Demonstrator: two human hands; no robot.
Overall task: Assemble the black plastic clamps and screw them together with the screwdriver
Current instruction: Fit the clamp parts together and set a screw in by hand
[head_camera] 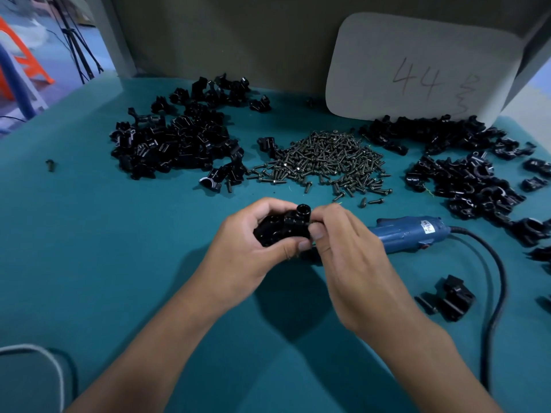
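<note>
Both hands together at centre. Left hand point(256, 234) grips a black clamp point(283, 229), fingers curled round it above the teal table point(119, 263). Right hand point(343, 242) pinches at the clamp's right side; likely seating a screw, but the screw itself is too small to tell. Step in hand, by my reading: fitting parts before driving. Screw heap point(325, 162) at 12 o'clock; clamp-part piles at 10 point(176, 141) and 2 point(465, 177). Blue electric screwdriver point(408, 234) lies at 3 o'clock, just beside the right hand, untouched. Next move calls for the right hand to let go and take up the driver.
</note>
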